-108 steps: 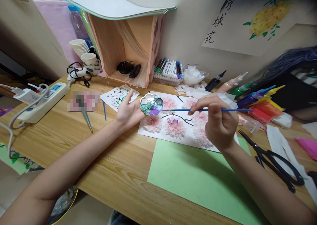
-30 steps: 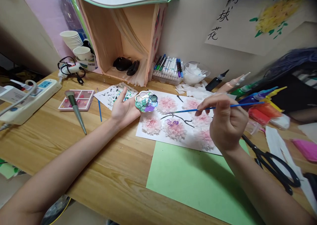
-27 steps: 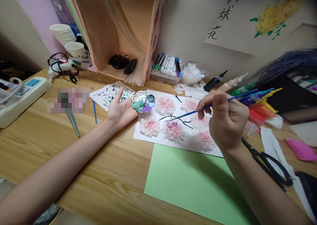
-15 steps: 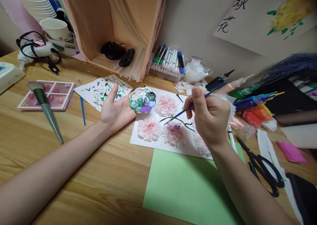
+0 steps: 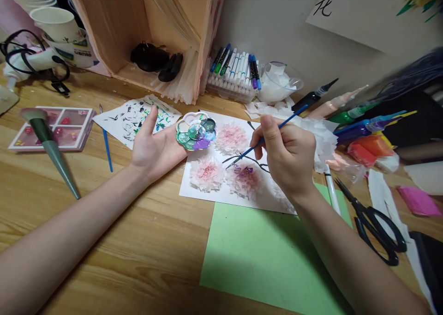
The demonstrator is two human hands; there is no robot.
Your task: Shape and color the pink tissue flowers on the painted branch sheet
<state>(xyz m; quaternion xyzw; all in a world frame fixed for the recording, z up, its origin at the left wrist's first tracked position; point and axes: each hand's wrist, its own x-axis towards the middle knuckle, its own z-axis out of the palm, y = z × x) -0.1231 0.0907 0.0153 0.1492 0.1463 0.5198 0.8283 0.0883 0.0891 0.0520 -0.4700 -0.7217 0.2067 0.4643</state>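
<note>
A flower-shaped paint palette [image 5: 195, 131], with green and purple paint in its wells, lies on the outstretched fingers of my upturned left hand [image 5: 154, 144]; the thumb points up, away from it. My right hand [image 5: 289, 153] pinches a thin blue paintbrush [image 5: 268, 132]. Its tip is close to the white paper [image 5: 187, 189], just left of a pale pink tissue flower [image 5: 244, 180] with purple marks at its centre. Whether the tip touches the paper I cannot tell. Several such flowers and dark painted lines cover the sheet, partly hidden by my right hand.
Green paper [image 5: 256, 255] lies under the sheet's near edge. Black scissors [image 5: 375, 225] and a white pen [image 5: 332, 190] are at right. Behind stand a marker box [image 5: 231, 81] and a bowl of tissue scraps [image 5: 278, 81]. A large brush [image 5: 51, 153] crosses a compartment box [image 5: 78, 142] at left.
The view has shifted a little, so the background sits differently. The brush tip has moved slightly left relative to the purple-marked flower. My left hand still supports the palette.
</note>
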